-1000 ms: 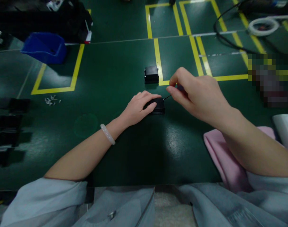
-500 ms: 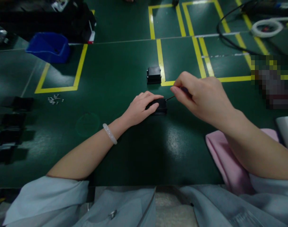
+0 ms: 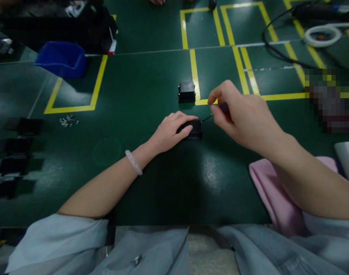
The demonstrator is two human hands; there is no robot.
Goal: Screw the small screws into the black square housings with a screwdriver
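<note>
The fingers (image 3: 182, 123) of the left hand (image 3: 170, 131) lie curled and pressed down over a small black box (image 3: 195, 130) on the green bench (image 3: 140, 95), pinning it flat; only the box's right end shows past the fingertips. The right hand (image 3: 243, 116) hovers just to the right of and slightly beyond the box, its thumb and forefinger (image 3: 216, 100) pinched together on the near end of a thin dark rod (image 3: 206, 118), perhaps a tool shaft or a wire; which one cannot be told. The rod slants down and to the left from the pinch to the box's upper right corner, so its long axis runs on a diagonal between the two hands. Whether its tip touches the box or enters it is too small to see.

The box sits near the middle of the bench, directly ahead of the person, with its long side running left to right. The left hand is on it; the right is just beside it, joined to it only by the rod.

A second black box (image 3: 186, 91) stands farther away, well apart from the first, against a yellow tape line (image 3: 195, 72). The bench between the two boxes is bare, as is the bench nearer the person. A pink cloth (image 3: 266, 187) lies under the right forearm, at the near right edge. Far to the left are a blue bin (image 3: 61, 59), a scatter of small pale parts (image 3: 68, 121), and a row of dark parts (image 3: 16, 152) by the left edge.
</note>
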